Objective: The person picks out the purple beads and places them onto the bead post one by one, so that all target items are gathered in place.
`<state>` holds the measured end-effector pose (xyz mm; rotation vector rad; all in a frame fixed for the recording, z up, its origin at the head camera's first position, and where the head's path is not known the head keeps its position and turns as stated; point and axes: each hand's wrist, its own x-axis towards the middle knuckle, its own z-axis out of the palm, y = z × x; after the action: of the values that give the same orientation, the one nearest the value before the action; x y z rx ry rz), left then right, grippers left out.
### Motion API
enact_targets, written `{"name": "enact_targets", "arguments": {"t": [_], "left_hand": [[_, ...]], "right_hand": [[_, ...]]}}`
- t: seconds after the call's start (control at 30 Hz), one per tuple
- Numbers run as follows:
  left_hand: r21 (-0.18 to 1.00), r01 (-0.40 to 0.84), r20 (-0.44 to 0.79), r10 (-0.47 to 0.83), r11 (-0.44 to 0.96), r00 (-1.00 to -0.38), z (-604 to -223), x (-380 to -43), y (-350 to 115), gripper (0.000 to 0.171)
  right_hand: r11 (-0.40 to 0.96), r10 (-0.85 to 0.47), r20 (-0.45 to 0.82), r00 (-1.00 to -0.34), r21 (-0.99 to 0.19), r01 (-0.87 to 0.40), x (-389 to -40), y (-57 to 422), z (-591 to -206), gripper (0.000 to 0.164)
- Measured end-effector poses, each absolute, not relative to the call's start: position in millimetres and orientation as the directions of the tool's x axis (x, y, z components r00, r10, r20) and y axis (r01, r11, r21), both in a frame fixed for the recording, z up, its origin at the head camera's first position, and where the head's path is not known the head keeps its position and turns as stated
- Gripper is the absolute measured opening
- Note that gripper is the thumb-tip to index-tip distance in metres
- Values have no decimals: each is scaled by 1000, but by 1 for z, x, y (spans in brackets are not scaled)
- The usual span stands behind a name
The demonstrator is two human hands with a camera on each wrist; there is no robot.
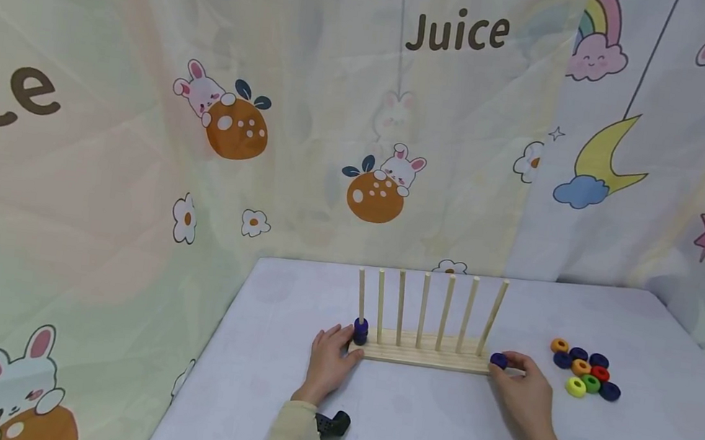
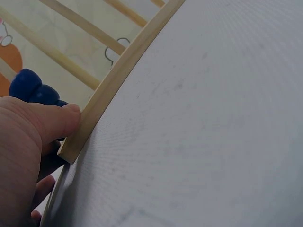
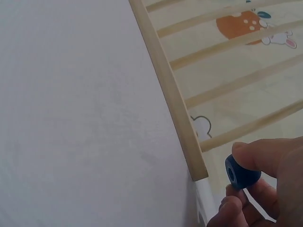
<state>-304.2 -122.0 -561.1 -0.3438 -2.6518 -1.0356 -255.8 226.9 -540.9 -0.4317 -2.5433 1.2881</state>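
A wooden peg rack (image 1: 421, 358) with several upright pegs stands on the table. Dark blue beads (image 1: 361, 331) are stacked on its leftmost peg. My left hand (image 1: 329, 364) grips the left end of the rack's base, the thumb (image 2: 64, 120) on its front edge and the other fingers round the end, partly hidden. Beside the rack's right end, my right hand (image 1: 525, 392) pinches a dark blue bead (image 3: 242, 172) between thumb and fingers. The bead's hole shows in the right wrist view.
Loose beads in yellow, green, red, orange and dark blue, among them a yellow bead (image 1: 576, 387) and a red bead (image 1: 600, 374), lie to the right of my right hand. Printed cloth (image 1: 314, 99) hangs behind the white-covered table (image 1: 421, 424).
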Motion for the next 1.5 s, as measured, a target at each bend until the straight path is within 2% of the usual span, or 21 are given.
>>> {"name": "enact_targets", "arguments": {"t": [1.5], "left_hand": [[619,313,334,119,720,-935,-562,-306,-123,53]], "right_hand": [[556,158,202,-966,-827,-82,-249,178,-544,36]]}}
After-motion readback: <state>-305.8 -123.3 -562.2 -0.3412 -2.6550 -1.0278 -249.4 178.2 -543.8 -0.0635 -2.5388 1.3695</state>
